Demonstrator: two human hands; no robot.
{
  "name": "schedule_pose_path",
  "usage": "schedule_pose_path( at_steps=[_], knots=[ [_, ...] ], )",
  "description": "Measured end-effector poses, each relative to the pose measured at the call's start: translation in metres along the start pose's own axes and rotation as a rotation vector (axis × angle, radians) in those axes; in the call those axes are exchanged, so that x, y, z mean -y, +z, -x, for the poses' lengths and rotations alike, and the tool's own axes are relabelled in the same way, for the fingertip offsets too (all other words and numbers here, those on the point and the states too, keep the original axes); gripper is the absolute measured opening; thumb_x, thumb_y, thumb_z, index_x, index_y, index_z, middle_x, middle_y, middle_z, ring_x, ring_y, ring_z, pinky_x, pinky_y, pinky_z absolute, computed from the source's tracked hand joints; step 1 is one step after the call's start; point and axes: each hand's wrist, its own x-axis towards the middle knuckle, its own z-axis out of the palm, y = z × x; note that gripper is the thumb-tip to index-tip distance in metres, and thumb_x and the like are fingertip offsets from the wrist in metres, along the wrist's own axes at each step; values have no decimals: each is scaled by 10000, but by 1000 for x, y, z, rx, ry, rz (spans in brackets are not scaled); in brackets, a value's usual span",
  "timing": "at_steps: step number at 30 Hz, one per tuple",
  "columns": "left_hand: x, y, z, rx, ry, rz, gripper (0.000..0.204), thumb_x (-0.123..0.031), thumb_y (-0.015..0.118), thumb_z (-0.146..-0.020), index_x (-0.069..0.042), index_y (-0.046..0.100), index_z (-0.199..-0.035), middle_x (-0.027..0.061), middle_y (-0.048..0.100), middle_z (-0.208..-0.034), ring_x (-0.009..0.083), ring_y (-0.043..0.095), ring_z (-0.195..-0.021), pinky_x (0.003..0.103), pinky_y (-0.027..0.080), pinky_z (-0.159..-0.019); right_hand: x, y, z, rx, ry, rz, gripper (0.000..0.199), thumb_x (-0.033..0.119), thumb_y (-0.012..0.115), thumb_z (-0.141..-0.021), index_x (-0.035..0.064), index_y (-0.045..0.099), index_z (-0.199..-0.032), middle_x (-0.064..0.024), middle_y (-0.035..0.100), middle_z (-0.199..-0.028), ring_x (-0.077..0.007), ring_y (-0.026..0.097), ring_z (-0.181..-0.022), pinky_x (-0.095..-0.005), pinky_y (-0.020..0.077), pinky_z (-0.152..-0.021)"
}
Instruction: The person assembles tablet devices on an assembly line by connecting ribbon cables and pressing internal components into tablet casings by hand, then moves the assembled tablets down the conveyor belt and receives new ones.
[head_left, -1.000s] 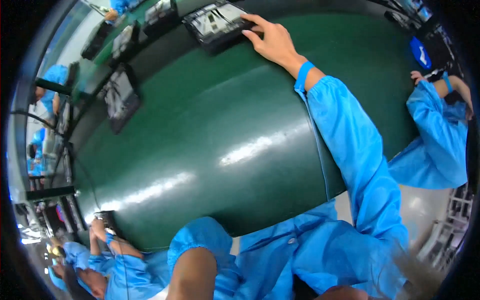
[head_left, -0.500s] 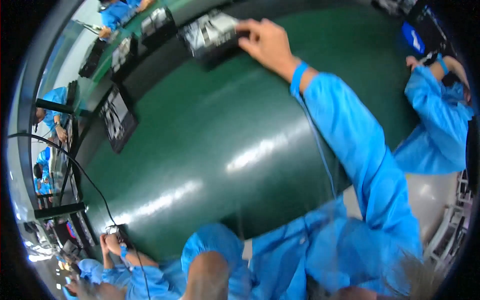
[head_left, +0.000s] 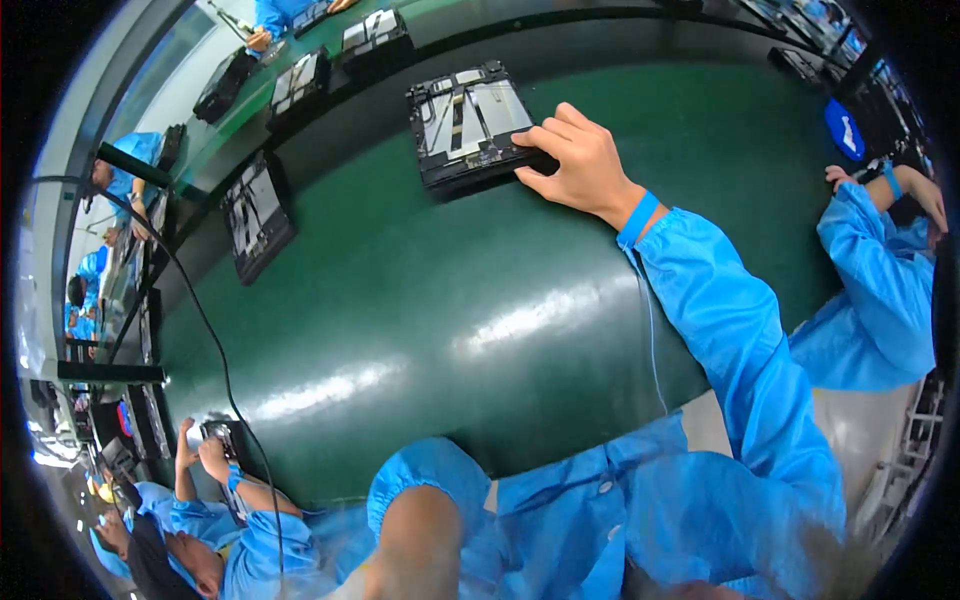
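Note:
My right hand [head_left: 580, 160] holds the near right corner of a flat black electronic device [head_left: 468, 125], thumb low at its edge and fingers on top. The device looks like an opened tablet in a thick black casing, with grey battery-like panels and dark ribbon strips. It lies at the far side of the green table [head_left: 400, 280]. A blue band with a thin cord circles my right wrist. At the lower edge, my left hand [head_left: 385, 575] shows only in part below its blue cuff, blurred, with its fingers hidden.
A similar device [head_left: 257, 218] lies to the left, and several more stand along the far strip. A black cable [head_left: 215, 340] hangs across the left side. Co-workers in blue sit at the lower left and right; a blue object [head_left: 845, 130] lies near the right one.
My right hand has drawn the device toward me, away from the far edge, keeping its grip on the corner. The view has shifted slightly. At the lower left, a co-worker's hands have moved apart.

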Motion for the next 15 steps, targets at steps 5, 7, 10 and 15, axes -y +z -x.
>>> schedule_pose_path(
  at_steps=[5, 7, 10, 15],
  knots=[
    [-3, 7, 6, -58, 44, -64, 405, -322, 644, -953, -48, 627, -1251, 129, 631, -1165, 219, 562, -1052, 405, 442, -899, 45, -38, 22, 42, -26, -54, 337, 173, 917, -682, 109, 749, -966, -58, 654, -894, -310, 636, -942, -421, 577, -807],
    [-10, -3, -10, -26, 59, -75, 391, -316, 651, -941, -49, 637, -1227, 123, 639, -1135, 212, 568, -1021, 399, 443, -876, 58, -63, 19, 164, -36, -35, 342, 148, 910, -667, 105, 720, -949, -81, 656, -986, -335, 630, -1002, -458, 567, -886],
    [-7, -11, -19, -5, 101, -90, 371, -308, 660, -923, -50, 652, -1190, 113, 651, -1089, 202, 578, -974, 390, 445, -842, 91, -85, 39, 151, -51, -96, 362, 92, 871, -670, 79, 665, -968, -105, 691, -1088, -367, 663, -1170, -487, 553, -1010],
    [12, -11, -10, -67, 144, -116, 337, -294, 676, -894, -52, 677, -1128, 98, 672, -1013, 186, 593, -896, 374, 448, -784, 91, -96, 48, 293, -20, -326, 432, -6, 745, -707, 39, 660, -1128, -158, 691, -1109, -392, 667, -1132, -498, 539, -991]
  ],
)
